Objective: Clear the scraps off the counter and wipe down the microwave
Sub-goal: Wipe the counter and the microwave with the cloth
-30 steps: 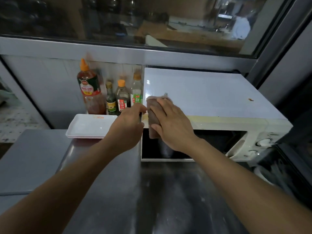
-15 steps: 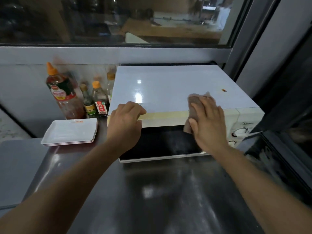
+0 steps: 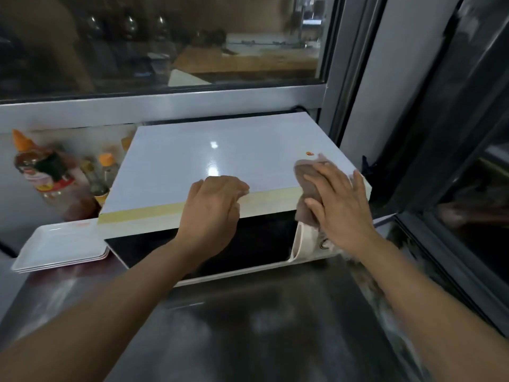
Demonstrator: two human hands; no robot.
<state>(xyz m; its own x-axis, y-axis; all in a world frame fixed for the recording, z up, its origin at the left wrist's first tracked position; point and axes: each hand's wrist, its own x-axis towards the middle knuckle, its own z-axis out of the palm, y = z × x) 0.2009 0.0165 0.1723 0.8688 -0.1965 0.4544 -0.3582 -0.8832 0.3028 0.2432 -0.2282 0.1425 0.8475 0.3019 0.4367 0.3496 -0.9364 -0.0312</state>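
Note:
A white microwave (image 3: pixel 209 158) with a dark glass door stands on the steel counter (image 3: pixel 248 326) under a window. My left hand (image 3: pixel 212 213) rests on the middle of its top front edge, fingers curled over the edge. My right hand (image 3: pixel 338 205) presses a brown cloth (image 3: pixel 307 183) with flat fingers against the microwave's right front corner, above the control knobs. A small orange speck (image 3: pixel 309 153) lies on the top just beyond the cloth.
Sauce bottles (image 3: pixel 46 177) with orange caps stand left of the microwave against the wall. Stacked white rectangular plates (image 3: pixel 59 248) sit on the counter in front of them. A dark glass panel and metal frame (image 3: pixel 440 244) close in the right side.
My right hand has slid the cloth along the microwave's front edge from the left corner to the right corner. My left hand has shifted right from the left corner to the middle of the edge.

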